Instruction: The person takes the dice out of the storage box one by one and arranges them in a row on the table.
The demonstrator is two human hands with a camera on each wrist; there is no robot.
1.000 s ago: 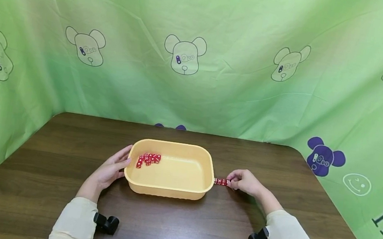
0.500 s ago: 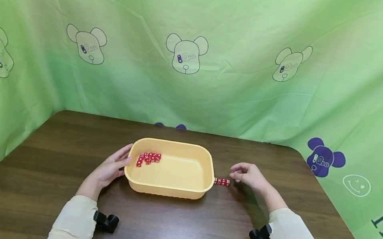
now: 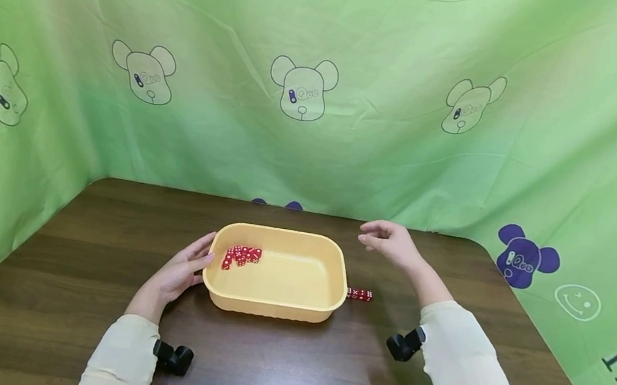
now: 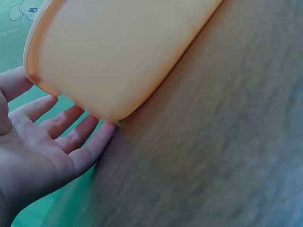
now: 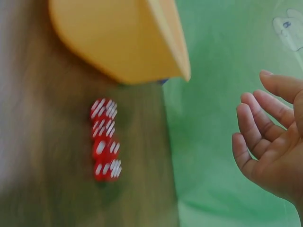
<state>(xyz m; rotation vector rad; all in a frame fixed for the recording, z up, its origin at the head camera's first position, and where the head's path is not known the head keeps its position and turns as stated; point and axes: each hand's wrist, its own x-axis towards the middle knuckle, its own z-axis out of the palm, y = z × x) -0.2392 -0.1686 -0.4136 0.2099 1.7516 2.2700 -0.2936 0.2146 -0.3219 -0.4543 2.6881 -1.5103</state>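
Note:
A yellow plastic tub [image 3: 272,310] stands on the table. Several red dice with white pips [image 3: 241,255] lie grouped inside at its left. Outside its right wall, more red dice form a straight row [image 3: 360,295], also seen in the right wrist view as a blurred line of dice [image 5: 105,139]. My left hand [image 3: 179,274] rests against the tub's left end, fingers spread and mostly straight along the wall, thumb at the rim; in the left wrist view the fingertips touch the tub's wall [image 4: 118,61]. Holding nothing, my right hand [image 3: 392,244] hovers beyond the dice row, fingers loosely bent.
The brown wooden table [image 3: 285,371] reaches back to a green curtain [image 3: 348,159] printed with bear heads, which also encloses both sides. Each forearm carries a black wrist camera [image 3: 407,344] over a light sleeve.
The right hand has let go of the dice row's end and moved up, away toward the table's back and slightly left. The left hand and tub stay put.

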